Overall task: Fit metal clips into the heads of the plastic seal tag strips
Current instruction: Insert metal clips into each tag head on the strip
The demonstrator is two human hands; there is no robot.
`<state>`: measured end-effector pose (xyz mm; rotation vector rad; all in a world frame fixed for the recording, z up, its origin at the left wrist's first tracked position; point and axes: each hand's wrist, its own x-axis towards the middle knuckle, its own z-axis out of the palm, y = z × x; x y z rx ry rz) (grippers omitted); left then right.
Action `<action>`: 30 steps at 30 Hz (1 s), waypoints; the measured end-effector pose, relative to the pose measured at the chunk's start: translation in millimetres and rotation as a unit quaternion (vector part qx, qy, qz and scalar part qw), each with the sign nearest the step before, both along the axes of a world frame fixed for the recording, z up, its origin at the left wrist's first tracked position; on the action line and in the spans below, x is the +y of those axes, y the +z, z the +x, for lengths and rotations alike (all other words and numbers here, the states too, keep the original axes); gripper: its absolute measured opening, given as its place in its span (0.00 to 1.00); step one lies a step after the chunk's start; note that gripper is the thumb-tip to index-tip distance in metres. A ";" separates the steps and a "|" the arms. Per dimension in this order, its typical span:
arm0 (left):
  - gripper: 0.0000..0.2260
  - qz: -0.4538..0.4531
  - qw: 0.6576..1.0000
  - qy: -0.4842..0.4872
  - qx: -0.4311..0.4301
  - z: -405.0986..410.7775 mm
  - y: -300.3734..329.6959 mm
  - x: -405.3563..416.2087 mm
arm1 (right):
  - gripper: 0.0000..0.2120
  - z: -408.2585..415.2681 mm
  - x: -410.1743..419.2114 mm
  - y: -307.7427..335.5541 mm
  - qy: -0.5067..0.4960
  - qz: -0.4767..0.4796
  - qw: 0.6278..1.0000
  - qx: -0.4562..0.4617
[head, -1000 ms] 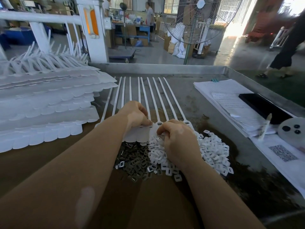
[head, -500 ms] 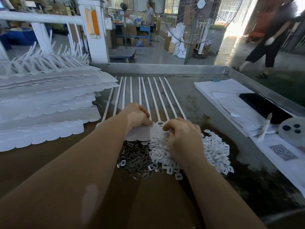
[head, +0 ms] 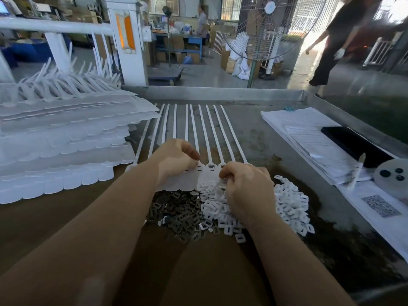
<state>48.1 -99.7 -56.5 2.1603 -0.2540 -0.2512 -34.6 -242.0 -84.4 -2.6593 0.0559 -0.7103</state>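
I see my left hand [head: 176, 161] lying on the heads of the strips [head: 194, 129], fingers curled and knuckles down, pressing the white sheet flat; whether it pinches anything I cannot tell. My right hand [head: 245, 191] sits just beside it, fingers curled under at the strip heads and over the white pieces [head: 289, 199]; what it has between its fingertips is hidden. The strips lie in a joined row on the tray [head: 220, 93], tails pointing away from me. The clips [head: 176, 210], dark metal, are heaped loose on the tray floor just below the heads, touching the white pile on their right. More strips are stacked [head: 61, 146] at the left. Papers [head: 304, 138] and a phone [head: 353, 144] lie at the right.
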 end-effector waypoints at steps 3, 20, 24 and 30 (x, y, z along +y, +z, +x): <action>0.04 0.000 0.997 -0.042 -0.061 -10.6 1.8 1.5 | 0.14 0.7 0.8 -0.4 0.003 0.004 1.000 -0.005; 0.04 0.077 0.974 -0.167 -0.129 -25.4 -10.8 15.6 | 0.11 1.3 -1.1 -4.2 0.002 0.026 1.000 0.012; 0.02 0.072 0.975 -0.162 -0.133 -24.8 -12.9 13.7 | 0.12 1.0 -0.7 -3.9 0.005 0.034 0.999 0.010; 0.04 0.069 0.977 -0.132 -0.150 -23.8 -15.5 10.5 | 0.11 0.9 -0.3 -4.0 0.008 0.038 0.999 0.005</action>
